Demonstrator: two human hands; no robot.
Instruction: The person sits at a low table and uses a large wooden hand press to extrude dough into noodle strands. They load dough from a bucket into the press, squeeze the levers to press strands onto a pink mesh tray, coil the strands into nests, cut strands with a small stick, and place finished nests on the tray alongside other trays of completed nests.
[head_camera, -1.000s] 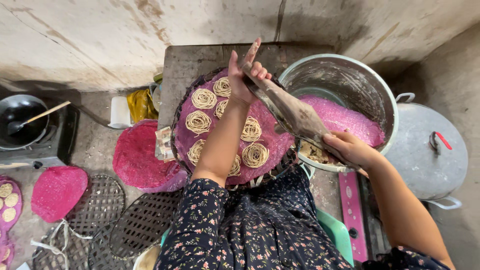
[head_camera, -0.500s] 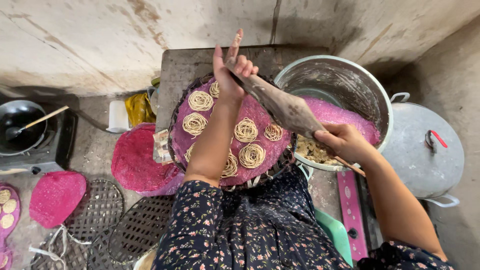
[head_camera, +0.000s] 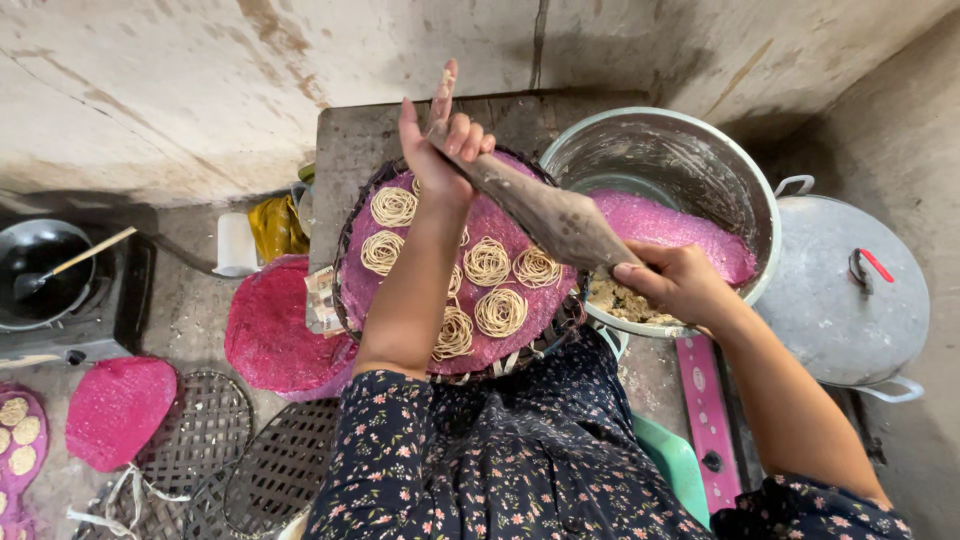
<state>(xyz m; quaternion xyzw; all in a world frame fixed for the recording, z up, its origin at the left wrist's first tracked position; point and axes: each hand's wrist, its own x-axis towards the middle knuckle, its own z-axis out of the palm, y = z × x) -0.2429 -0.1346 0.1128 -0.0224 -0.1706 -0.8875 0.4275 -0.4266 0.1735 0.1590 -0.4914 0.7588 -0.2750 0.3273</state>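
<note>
My left hand (head_camera: 440, 150) grips the far end of a long dough-smeared wooden tool (head_camera: 545, 215). My right hand (head_camera: 675, 280) holds its near end at the rim of a big metal pot (head_camera: 690, 160). The tool slants above a round woven tray (head_camera: 345, 270) lined with pink cloth, where several coiled noodle nests (head_camera: 487, 262) lie. My left forearm crosses over the tray and hides some nests. Pale dough (head_camera: 615, 300) sits in the pot beside a pink cloth (head_camera: 670, 225).
A metal lid with a red handle (head_camera: 850, 290) lies at the right. Pink cloth rounds (head_camera: 275, 330) and empty woven mats (head_camera: 200, 440) lie at the left. A black pan with a spoon (head_camera: 40, 270) sits on a stove. A white cup (head_camera: 237, 243) stands by the wall.
Both hands and the tool have shifted slightly away from me and to the left. The noodle nests on the tray sit in a different arrangement, as if the tray has turned.
</note>
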